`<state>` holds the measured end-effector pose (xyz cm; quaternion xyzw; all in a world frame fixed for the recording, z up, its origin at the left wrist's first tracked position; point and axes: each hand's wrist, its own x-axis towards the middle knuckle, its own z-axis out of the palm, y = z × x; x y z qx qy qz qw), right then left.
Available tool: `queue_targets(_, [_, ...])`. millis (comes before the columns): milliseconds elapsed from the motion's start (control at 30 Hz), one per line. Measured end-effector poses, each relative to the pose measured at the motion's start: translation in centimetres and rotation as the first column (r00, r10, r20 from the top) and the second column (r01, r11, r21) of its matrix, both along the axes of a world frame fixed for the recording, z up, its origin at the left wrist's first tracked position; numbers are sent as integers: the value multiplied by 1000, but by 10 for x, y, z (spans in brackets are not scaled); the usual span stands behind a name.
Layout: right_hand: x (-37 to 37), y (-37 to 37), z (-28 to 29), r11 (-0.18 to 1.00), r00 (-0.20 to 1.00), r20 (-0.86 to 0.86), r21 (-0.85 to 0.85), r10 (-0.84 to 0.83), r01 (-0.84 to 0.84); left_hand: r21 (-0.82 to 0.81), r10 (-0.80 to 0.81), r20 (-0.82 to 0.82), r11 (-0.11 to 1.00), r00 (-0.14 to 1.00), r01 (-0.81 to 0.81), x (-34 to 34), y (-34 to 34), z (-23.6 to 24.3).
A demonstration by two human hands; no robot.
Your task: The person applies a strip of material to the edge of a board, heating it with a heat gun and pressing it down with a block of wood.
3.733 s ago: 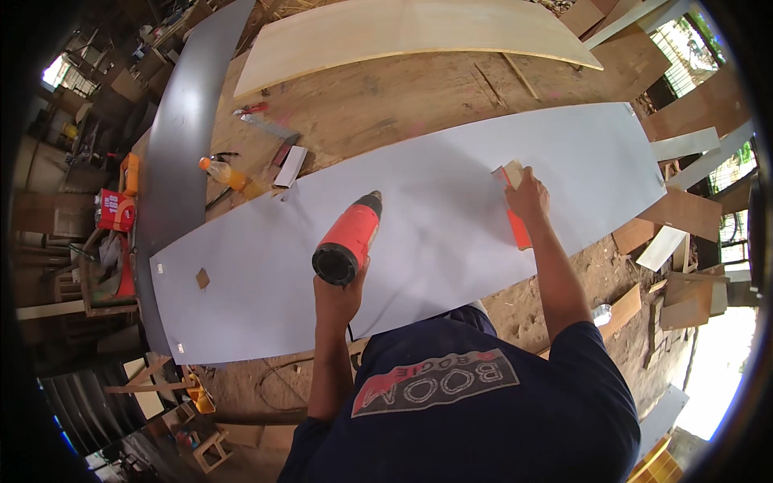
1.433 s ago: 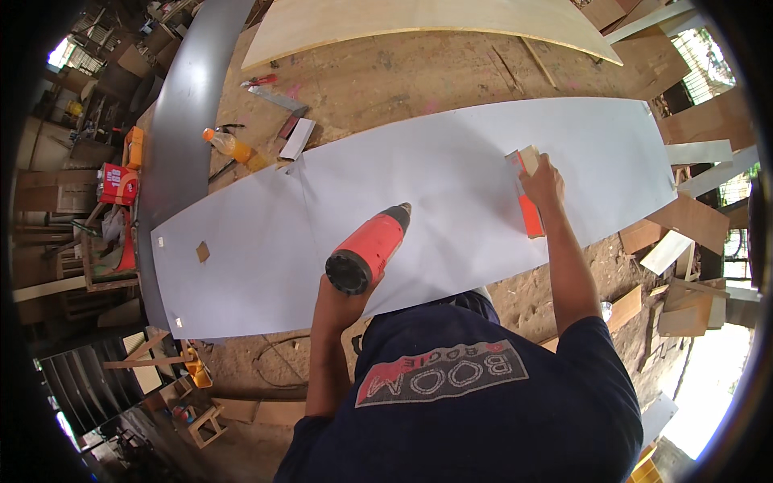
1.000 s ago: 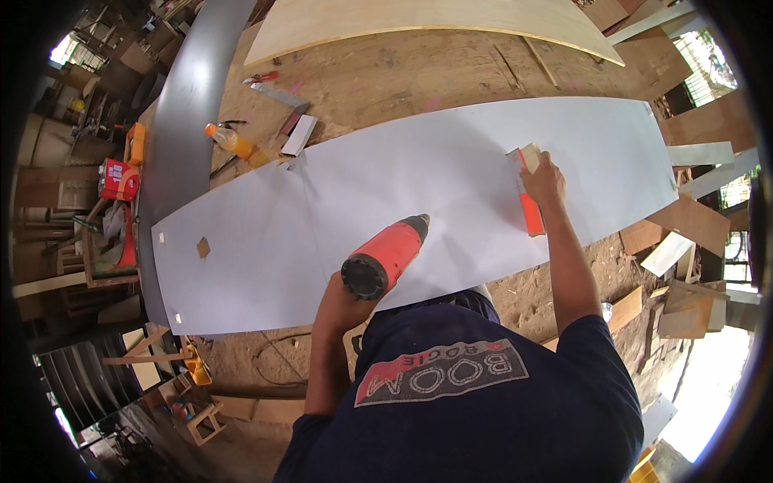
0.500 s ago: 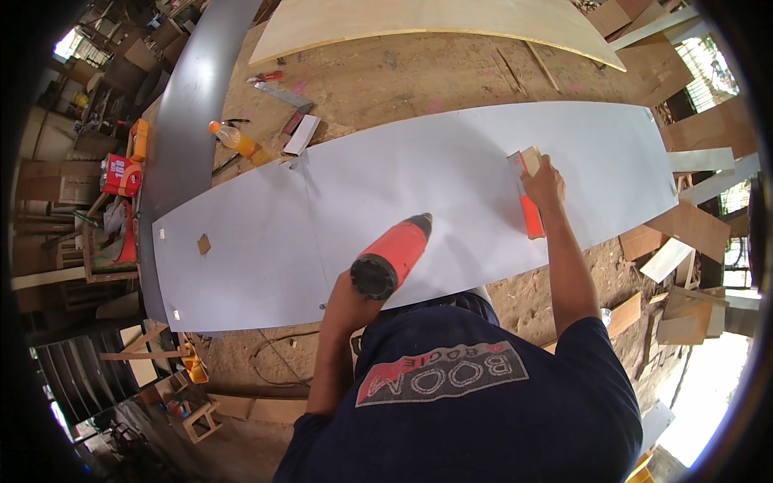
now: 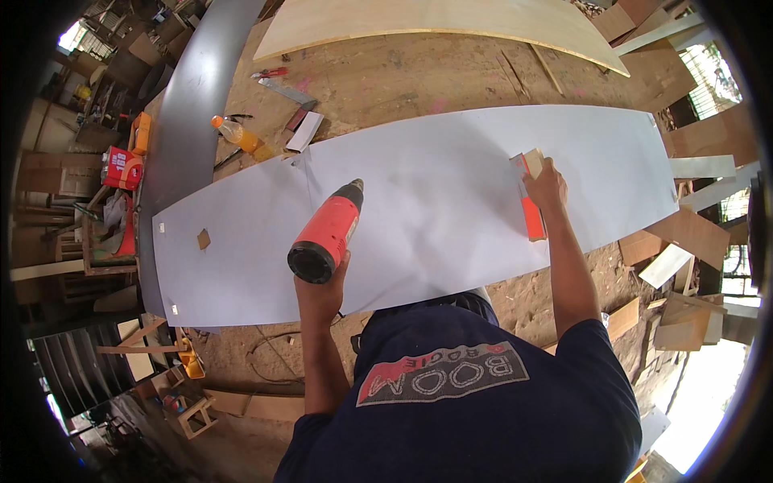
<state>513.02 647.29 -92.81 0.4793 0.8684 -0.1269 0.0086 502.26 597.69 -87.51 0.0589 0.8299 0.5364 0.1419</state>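
My left hand (image 5: 322, 296) is closed around a red heat gun (image 5: 328, 232) with a black nozzle and black rear end. It hangs over the pale grey sheet (image 5: 439, 193), left of the middle, its nozzle toward the far side. My right hand (image 5: 549, 187) grips a long, narrow orange-red and wood-coloured block (image 5: 533, 219) on the right part of the sheet. The block's underside is hidden. A small brown diamond-shaped piece (image 5: 204, 239) lies at the sheet's left end.
Beyond the sheet are a bottle of orange drink (image 5: 241, 137), a metal square (image 5: 286, 90) and a red-handled tool (image 5: 272, 72). A pale wooden panel (image 5: 435, 32) lies at the far side, a dark glossy strip (image 5: 189, 97) at left. Board offcuts (image 5: 688, 233) pile up right.
The heat gun in my left hand has swung left and slightly toward the far side. My right hand and the block have stayed nearly in place.
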Motion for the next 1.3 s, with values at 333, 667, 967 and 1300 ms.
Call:
queue_targets(333, [-3,-5,5,1000,1000,16,-5,-1,1,-2,-198,-82,980,977,198,-2,3,16])
queue_targets(667, [-3,-5,4,1000,1000,14,20,-5,4,70,-490,18,870,872,487,24,31,5])
queue_targets(967, [3,16,-6,998,998,7,-20,58,-58,35,-547,55,837,835,546,43,68,20])
queue_targets(1300, [-4,20,13,956,966,20,-154,257,-251,-99,-352,34,930,936,353,83,120,35])
